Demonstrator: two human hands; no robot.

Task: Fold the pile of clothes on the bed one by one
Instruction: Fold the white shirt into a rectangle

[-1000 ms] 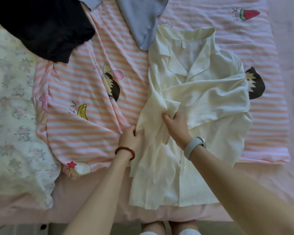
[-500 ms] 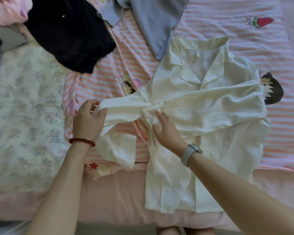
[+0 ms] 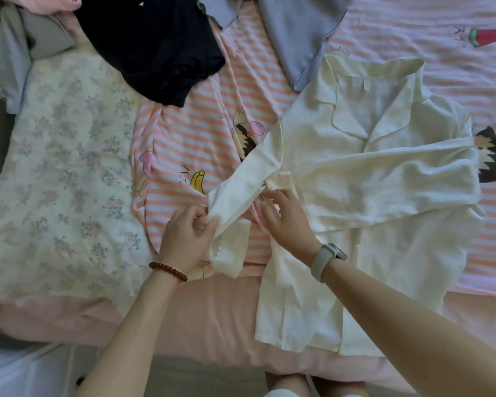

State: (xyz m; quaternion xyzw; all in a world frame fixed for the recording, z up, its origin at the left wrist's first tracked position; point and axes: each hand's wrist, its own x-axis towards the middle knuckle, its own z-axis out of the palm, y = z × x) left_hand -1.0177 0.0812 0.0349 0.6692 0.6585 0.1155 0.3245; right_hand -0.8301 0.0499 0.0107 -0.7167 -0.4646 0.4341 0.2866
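A cream shirt (image 3: 367, 179) is spread collar-up on the striped sheet (image 3: 201, 116), right of centre on the bed. One sleeve (image 3: 241, 187) is stretched out to the left and is pinched near its cuff by the left hand (image 3: 186, 233). The right hand (image 3: 289, 219) is laid on the shirt beside that sleeve, fingers loosely spread, nothing gripped. A black garment (image 3: 155, 44) and a grey one (image 3: 298, 30) are heaped above.

Soft even daylight, faint shadows, slight blur, wide-angle edge distortion
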